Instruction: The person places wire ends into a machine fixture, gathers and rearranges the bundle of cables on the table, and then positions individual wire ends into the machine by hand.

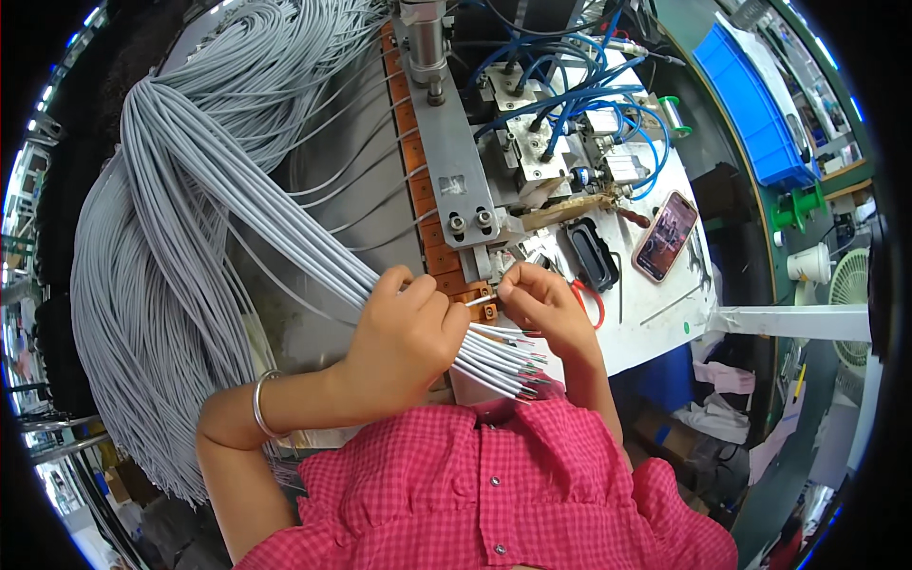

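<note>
While your left hand is closed around a thick bundle of grey cables, their stripped ends fan out to the right just past your fist, close to your pink checked shirt. The bundle sweeps away to the left and far side in a long loop over the metal work surface. Your right hand sits just right of the left one, its fingertips pinched on a single cable end laid at the near end of the row of orange-brown clamps. That row runs far along a grey metal bar. To the right stand pneumatic parts with blue hoses, a smartphone and red-handled scissors. A silver bangle circles your left wrist.
</note>
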Available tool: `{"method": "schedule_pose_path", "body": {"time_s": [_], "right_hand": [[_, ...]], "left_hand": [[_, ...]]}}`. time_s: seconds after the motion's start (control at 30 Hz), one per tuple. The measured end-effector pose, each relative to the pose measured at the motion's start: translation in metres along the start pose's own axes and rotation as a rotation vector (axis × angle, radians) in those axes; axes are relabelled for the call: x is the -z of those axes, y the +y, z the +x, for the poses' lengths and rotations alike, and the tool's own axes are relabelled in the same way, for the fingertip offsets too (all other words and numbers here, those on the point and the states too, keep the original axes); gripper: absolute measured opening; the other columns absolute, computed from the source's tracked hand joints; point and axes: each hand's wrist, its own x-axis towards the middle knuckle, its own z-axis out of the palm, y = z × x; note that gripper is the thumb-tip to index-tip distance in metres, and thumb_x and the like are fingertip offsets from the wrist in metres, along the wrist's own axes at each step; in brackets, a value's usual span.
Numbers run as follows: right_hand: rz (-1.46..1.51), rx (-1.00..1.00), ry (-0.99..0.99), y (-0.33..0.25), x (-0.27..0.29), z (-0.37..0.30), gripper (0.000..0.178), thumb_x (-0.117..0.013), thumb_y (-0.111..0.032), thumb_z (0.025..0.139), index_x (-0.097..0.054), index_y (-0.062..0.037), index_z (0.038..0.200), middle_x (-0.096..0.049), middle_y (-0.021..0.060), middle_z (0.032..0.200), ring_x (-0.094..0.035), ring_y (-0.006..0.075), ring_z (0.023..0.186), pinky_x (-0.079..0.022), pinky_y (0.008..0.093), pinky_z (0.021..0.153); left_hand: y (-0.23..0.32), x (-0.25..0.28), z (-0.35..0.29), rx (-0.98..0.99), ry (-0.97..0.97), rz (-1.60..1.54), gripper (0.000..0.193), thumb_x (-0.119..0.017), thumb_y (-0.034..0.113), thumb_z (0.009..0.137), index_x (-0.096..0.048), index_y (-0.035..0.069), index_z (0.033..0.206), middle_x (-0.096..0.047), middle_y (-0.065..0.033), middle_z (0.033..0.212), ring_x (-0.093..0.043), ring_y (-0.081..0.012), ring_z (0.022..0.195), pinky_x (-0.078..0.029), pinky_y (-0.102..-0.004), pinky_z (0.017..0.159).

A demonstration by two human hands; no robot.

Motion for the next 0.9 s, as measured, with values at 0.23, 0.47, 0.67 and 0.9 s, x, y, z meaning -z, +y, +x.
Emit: {"method": "schedule_pose_path", "body": {"time_s": [0.23,0.47,0.67,0.9], "right_hand": [[-0.140,0.102,0.069,0.006,0.001,-0.002,0.010,-0.058,-0.008,0.087,-0.052,-0.0026,0.080,-0.047,-0.0064,0.061,-0.039,-0.0013,0.053,-0.028,0.0162,0.044],[-0.282,0.248,0.155,0.006,-0.004,-0.010,0.008,-0.059,-0.003,0.084,-0.053,-0.0023,0.078,-0.050,-0.0060,0.068,-0.041,-0.0016,0.058,-0.029,0.0153,0.050],[-0.127,0.015,0.152,0.003,-0.002,-0.007,0.003,-0.059,0.000,0.083,-0.057,0.0005,0.085,-0.053,-0.0034,0.070,-0.044,0.0006,0.056,-0.032,0.0152,0.049],[0.043,0.249,0.167,0.005,-0.002,-0.015,0.011,-0.065,-0.001,0.081,-0.063,0.0024,0.091,-0.059,-0.0003,0.072,-0.047,0.0017,0.053,-0.034,0.0149,0.046]], "left_hand": [[-0.002,-0.009,-0.001,-0.067,0.022,0.040,0.011,-0.059,0.008,0.061,-0.050,0.005,0.065,-0.046,-0.0060,0.062,-0.047,-0.0203,0.066,-0.039,-0.0342,0.068],[-0.001,-0.007,-0.003,-0.057,-0.032,0.029,0.010,-0.058,0.009,0.062,-0.050,0.004,0.066,-0.045,-0.0056,0.061,-0.047,-0.0200,0.066,-0.039,-0.0339,0.067],[-0.002,-0.008,-0.001,-0.078,-0.017,0.037,0.010,-0.058,0.008,0.062,-0.050,0.004,0.067,-0.045,-0.0053,0.061,-0.047,-0.0195,0.066,-0.038,-0.0326,0.064],[-0.001,-0.006,0.000,-0.067,0.081,0.048,0.012,-0.057,0.008,0.063,-0.055,0.001,0.074,-0.044,-0.0050,0.064,-0.046,-0.0187,0.064,-0.035,-0.0308,0.056]]}}
